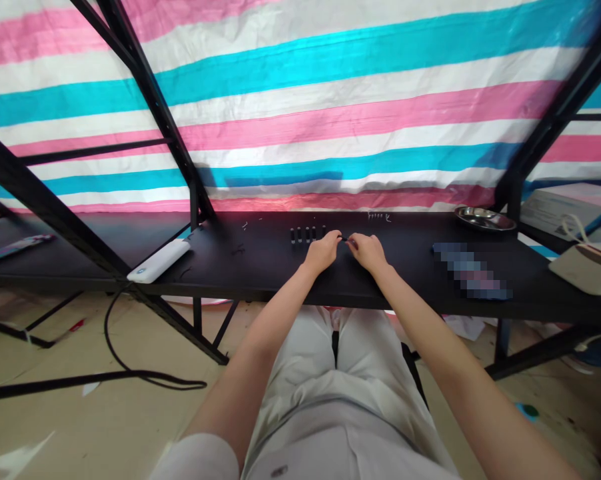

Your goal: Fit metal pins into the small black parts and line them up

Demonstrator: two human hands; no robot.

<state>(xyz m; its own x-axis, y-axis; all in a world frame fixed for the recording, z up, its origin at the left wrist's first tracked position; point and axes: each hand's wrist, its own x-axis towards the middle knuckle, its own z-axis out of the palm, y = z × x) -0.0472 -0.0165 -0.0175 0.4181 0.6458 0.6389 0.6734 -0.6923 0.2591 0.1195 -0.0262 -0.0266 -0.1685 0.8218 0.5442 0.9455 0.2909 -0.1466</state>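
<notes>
My left hand and my right hand meet over the black table. Between their fingertips is a small dark stick-like piece, pinched at both ends; its exact kind is too small to make out. Just left of my left hand stands a row of several short black cylinders with pale lower ends. Farther back, a line of small whitish pieces lies on the table.
A white power strip-like box with a black cable lies at the left. Toward the right are a shiny metal dish, a blurred-out flat object and cartons. Black metal frame posts rise beside the table before a striped sheet.
</notes>
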